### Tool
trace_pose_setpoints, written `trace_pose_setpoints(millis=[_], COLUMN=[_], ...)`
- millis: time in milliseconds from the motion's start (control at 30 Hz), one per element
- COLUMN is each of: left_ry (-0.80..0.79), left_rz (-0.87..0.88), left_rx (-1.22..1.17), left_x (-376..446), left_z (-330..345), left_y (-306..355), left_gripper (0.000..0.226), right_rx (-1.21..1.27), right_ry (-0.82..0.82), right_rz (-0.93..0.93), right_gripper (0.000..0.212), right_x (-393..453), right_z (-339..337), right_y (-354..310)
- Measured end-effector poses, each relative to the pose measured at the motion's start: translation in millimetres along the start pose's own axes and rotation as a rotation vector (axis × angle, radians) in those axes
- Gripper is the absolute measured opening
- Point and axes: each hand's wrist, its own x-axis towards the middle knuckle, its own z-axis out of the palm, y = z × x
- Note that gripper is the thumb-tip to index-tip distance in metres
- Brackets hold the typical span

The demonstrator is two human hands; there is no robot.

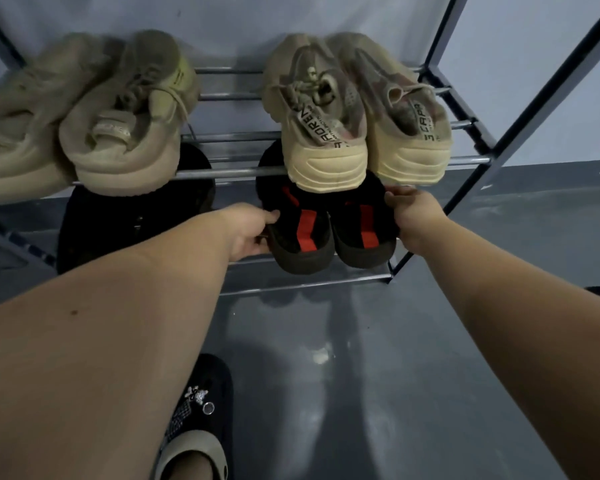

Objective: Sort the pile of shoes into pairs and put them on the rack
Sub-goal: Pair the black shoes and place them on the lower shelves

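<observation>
Two bare arms fill the bottom of the frame and reach up toward the middle. Below the left arm, at the bottom of the frame, a foot in a dark clog (201,420) with shiny charms is seen on the grey floor (361,341).

In the middle of the frame, a pair of black shoes with red stripes (329,230) is being set on the lower shelf of the rack (478,161). The shoes sit side by side, touching, with their heels toward the camera. The left hand (250,233) is curled round the left side of the left shoe, with the thumb on top. The right hand (409,216) is held against the right side of the right shoe, with fingers bent over its edge; how tightly it is held cannot be told.

On the upper shelf, two pairs of tan shoes are already placed. One pair (357,112) is at the upper right of the frame, right above the black pair. The other pair (84,123) is at the upper left and looks blurry. Another dark shape, maybe more black shoes (136,220), is seen on the lower shelf at the left, but it is too dark to be sure.

The step in hand seems to be the placing of the black pair. Next, the shoes would likely need to be pushed a little further back, so the heels rest well on the bars, and then both hands would need to be let go
</observation>
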Motion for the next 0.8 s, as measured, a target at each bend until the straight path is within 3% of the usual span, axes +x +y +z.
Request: trace_pose_setpoints(millis=[233,467,567,667,800], left_ry=[0.014,0.169,0.212,0.262,0.216], left_rz=[0.029,0.053,0.109,0.157,0.155], left_rx=[-0.012,0.37,0.64,1.063,1.611], left_x=[13.9,6.1,-13.8,-44.8,-88.4], left_z=[1.4,15.5,34.8,62.0,109.2], left_y=[-6.0,4.0,13.3,13.7,1.1], left_gripper=[0.028,0.047,0.062,0.073,0.091], right_rx=[0.065,-0.096,-0.24,-0.445,-0.933], right_ry=[0.03,0.006,-0.049,-0.054,-0.138], right_rz=[0.067,0.039,-0.014,-0.08,-0.133], right_gripper=[0.032,0.035,0.033,0.047,0.063], right_x=[13.6,-8.8,-39.5,-77.6,-138.2], right_z=[6.6,-3.9,-23.4,-55.7,-108.3], right_y=[9.5,8.4,8.6,13.3,26.9])
